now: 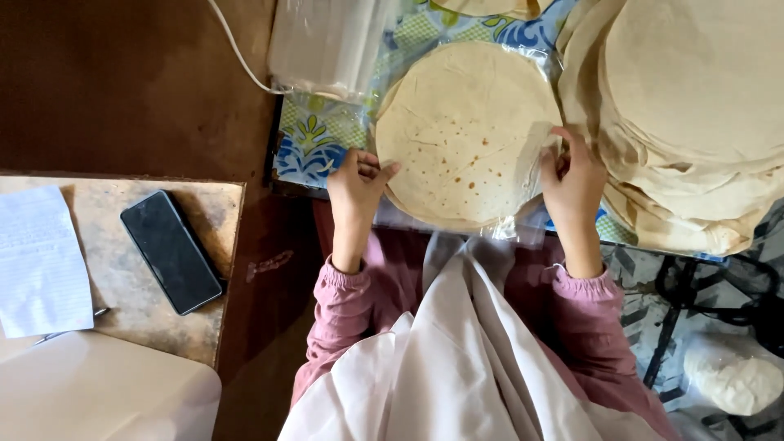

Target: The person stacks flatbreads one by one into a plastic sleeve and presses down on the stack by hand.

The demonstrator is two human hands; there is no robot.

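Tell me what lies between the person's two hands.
In the head view, a round flatbread in a clear plastic bag spans the stretch between the left hand and right hand, which grip its opposite edges.

A reddish-brown floor (122,82) filled the upper left, dull and evenly lit by soft daylight. A white cable (237,53) trailed across it. At the left stood a low stone-topped table (208,269) with a worn, mottled surface; on it lay a black smartphone (171,251) face up and a lined sheet of paper (41,261). A white plastic lid (106,392) overlapped its near corner. At the lower right, black metal framework (678,318) stood over a grey patterned mat (637,278).
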